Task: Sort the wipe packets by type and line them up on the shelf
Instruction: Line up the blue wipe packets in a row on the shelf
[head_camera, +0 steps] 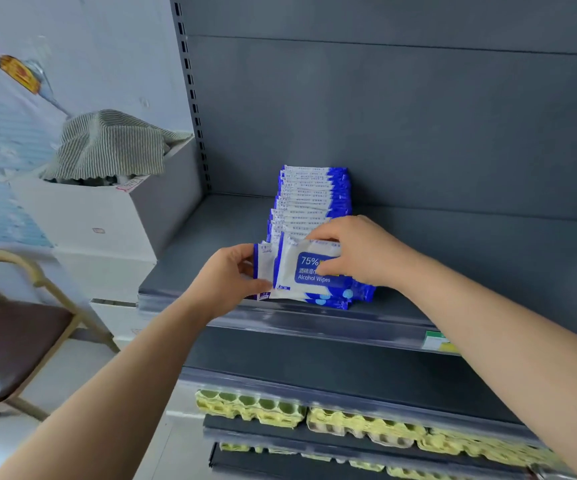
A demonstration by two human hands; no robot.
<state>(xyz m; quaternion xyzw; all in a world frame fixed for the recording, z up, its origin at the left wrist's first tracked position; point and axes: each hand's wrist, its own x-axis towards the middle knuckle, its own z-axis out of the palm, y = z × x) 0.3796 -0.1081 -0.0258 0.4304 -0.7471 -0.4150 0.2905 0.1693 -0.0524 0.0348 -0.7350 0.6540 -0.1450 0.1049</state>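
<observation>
Left hand (226, 282), right hand (356, 252) — fingers (323, 233) curled round packets (292, 271).

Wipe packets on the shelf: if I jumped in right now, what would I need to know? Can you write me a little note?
Left hand: pinches the left edge of the front packets.
Right hand: grips the same front packets from the top right, thumb on the label.
Things: a row of blue-and-white packets stands on the shelf, running back to front.
Done: the row looks mostly lined up; only one type shows.
Left: probably square up the front packets, which sit askew, then let go.
</observation>
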